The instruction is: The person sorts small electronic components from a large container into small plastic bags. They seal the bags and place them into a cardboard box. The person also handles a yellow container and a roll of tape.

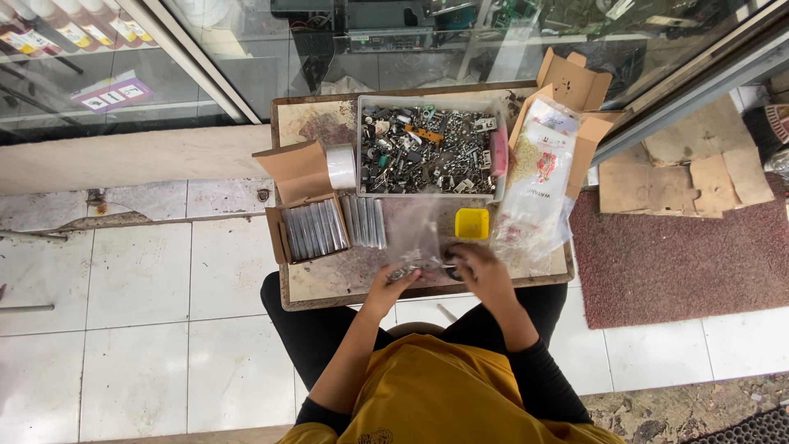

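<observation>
At the table's (329, 284) near edge, both hands' fingers (403, 275) pinch a clear plastic bag (413, 234), floor tiles (140, 279) open leftward.

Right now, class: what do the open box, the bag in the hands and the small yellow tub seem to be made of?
Open box: brown cardboard, matte, with folded flaps.
Bag, held by the left hand and right hand: thin clear plastic, glossy and crinkled; the table shows through it.
Small yellow tub: probably moulded plastic, going by its even bright colour and smooth look.
</observation>
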